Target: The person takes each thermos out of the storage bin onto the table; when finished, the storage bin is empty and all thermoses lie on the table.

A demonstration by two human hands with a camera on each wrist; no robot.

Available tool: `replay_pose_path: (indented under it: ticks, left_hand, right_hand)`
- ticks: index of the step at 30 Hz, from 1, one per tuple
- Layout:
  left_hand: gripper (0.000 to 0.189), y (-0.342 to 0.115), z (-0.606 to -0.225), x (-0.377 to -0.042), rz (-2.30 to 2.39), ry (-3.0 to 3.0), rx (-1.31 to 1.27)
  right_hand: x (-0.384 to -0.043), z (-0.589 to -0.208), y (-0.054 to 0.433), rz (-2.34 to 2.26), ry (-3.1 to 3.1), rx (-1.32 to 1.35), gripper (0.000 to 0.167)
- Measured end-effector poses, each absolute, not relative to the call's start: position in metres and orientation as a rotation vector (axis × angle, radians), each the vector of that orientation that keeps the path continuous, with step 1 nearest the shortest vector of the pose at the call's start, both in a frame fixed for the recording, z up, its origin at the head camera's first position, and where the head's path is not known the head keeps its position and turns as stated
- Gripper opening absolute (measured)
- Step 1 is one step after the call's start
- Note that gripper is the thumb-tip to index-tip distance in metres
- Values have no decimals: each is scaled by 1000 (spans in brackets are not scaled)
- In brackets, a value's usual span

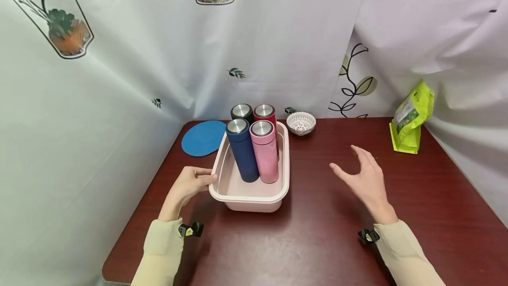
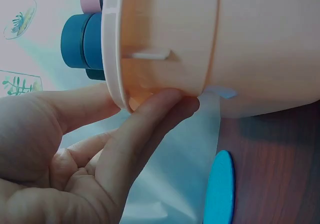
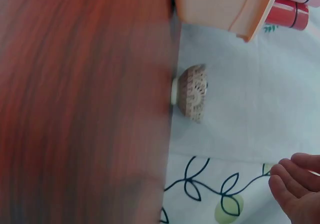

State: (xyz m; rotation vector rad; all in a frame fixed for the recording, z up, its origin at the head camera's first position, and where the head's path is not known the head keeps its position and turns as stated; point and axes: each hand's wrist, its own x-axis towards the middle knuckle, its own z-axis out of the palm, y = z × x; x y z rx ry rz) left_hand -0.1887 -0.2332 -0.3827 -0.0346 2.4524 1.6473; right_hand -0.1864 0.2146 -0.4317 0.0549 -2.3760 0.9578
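My left hand (image 1: 194, 184) pinches the left rim of a pale pink plastic basin (image 1: 254, 206), thumb on top and fingers below the lip. In the left wrist view, its fingers press against the basin's outer wall (image 2: 175, 24). Four-sided and deep, the basin holds several upright thermos bottles with silver lids: a navy bottle (image 1: 244, 158) and a pink bottle (image 1: 265, 158) in front, a black bottle (image 1: 248, 116) and a red bottle (image 1: 271, 118) partly hidden behind. My right hand (image 1: 365, 180) hovers over the table's right side, thumb and fingers spread, holding nothing.
A round blue mat (image 1: 202, 138) lies at the table's back left, behind the basin. Right of the basin stands a small lattice bowl (image 1: 300, 122). A green bag (image 1: 412, 118) stands at the back right of the dark red table (image 1: 317, 242), near the white curtain (image 1: 278, 34).
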Motion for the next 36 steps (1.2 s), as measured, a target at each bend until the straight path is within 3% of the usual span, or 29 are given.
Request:
replay_pose_path:
  ticks: [36]
  left_hand:
    - [42,-235,-383,-193,1634,2441,-25]
  right_hand:
    - [-218,-400,116,1335,-2287,217,72]
